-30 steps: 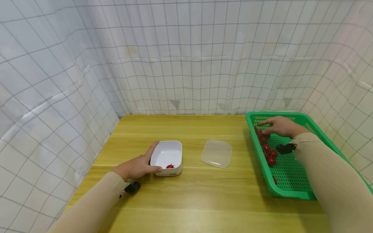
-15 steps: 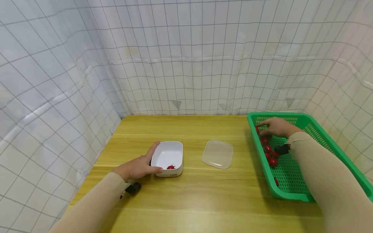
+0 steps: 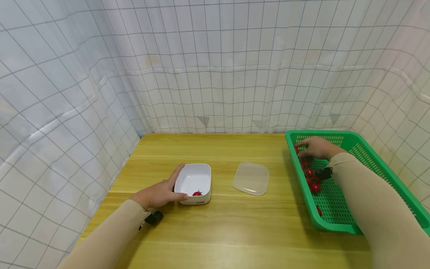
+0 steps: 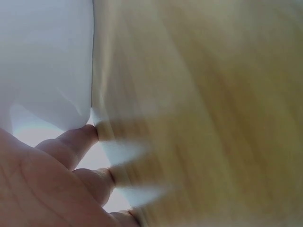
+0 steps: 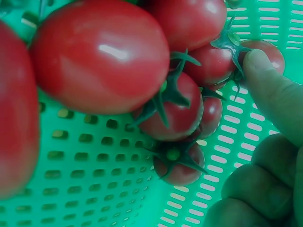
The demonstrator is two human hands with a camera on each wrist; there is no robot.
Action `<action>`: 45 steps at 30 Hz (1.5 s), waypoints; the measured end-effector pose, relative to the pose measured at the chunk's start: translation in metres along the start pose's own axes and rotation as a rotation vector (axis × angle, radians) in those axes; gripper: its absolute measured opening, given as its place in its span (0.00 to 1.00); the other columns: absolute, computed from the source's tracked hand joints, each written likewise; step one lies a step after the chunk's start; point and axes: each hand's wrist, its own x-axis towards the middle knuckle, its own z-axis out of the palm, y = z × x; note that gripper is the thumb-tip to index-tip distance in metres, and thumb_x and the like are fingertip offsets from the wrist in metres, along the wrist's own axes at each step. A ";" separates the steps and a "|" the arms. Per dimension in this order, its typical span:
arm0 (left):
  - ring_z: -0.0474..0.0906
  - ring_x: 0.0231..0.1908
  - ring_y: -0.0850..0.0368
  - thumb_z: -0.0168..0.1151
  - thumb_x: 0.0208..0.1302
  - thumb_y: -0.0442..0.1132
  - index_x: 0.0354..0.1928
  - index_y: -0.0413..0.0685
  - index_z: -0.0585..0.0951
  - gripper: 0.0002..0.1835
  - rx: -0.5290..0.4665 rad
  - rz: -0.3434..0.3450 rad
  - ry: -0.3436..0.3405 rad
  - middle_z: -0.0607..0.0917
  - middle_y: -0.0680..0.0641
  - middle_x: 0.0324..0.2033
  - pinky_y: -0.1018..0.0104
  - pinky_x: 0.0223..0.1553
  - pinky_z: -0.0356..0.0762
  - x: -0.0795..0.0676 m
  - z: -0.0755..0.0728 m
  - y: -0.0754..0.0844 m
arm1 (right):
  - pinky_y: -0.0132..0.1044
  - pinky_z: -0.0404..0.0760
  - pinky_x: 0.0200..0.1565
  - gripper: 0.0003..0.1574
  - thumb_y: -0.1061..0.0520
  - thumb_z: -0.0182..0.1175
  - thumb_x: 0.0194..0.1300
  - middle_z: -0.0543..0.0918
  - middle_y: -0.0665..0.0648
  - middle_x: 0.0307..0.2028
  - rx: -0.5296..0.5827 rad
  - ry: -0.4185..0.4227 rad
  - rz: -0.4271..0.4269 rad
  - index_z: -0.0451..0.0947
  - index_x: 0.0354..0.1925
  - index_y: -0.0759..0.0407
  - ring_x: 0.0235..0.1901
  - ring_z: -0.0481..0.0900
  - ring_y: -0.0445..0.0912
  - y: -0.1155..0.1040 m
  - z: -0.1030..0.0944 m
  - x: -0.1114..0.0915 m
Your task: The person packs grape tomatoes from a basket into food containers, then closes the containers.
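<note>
My left hand (image 3: 159, 193) grips the left side of a square white plastic container (image 3: 192, 176), thumb at the near rim and index finger along the far side. One red cherry tomato (image 3: 197, 193) with a green calyx lies inside by the near wall. In the left wrist view the fingers (image 4: 66, 147) bend against the container's outside. At the far left of a green basket (image 3: 336, 203), my right hand (image 3: 317, 147) pinches a tomato (image 5: 275, 56) between thumb and index finger; the index finger is hidden in the right wrist view. The other fingers (image 5: 265, 189) are curled.
Several more tomatoes (image 5: 102, 54) lie along the basket's left wall, and a single tomato (image 3: 318, 210) sits nearer its front corner. A translucent lid (image 3: 251, 178) lies flat on the wooden table (image 3: 235, 231) between container and basket. Gridded white curtains (image 3: 231, 86) surround the table.
My right hand has shifted slightly down and its thumb and index finger have closed in around a tomato at the basket's left wall. The left hand and container stay in place.
</note>
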 end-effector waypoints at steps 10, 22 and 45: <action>0.67 0.71 0.27 0.67 0.65 0.65 0.85 0.63 0.31 0.63 0.003 0.006 0.002 0.61 0.22 0.75 0.31 0.69 0.67 0.001 0.000 0.000 | 0.52 0.87 0.49 0.33 0.53 0.66 0.74 0.77 0.76 0.67 0.029 -0.014 0.013 0.74 0.70 0.67 0.42 0.89 0.47 -0.002 -0.001 0.000; 0.66 0.72 0.25 0.66 0.65 0.66 0.85 0.64 0.31 0.63 0.008 -0.001 0.006 0.60 0.23 0.76 0.30 0.68 0.67 0.000 0.001 0.000 | 0.63 0.82 0.56 0.31 0.51 0.67 0.73 0.80 0.74 0.64 0.001 0.016 -0.003 0.78 0.68 0.63 0.55 0.85 0.64 -0.007 -0.008 -0.005; 0.54 0.75 0.16 0.65 0.64 0.69 0.85 0.66 0.31 0.64 0.013 -0.032 -0.004 0.59 0.24 0.78 0.24 0.70 0.61 -0.003 0.000 0.004 | 0.66 0.77 0.60 0.33 0.41 0.66 0.73 0.92 0.61 0.46 0.005 0.091 0.004 0.79 0.68 0.55 0.64 0.77 0.68 -0.026 -0.047 -0.018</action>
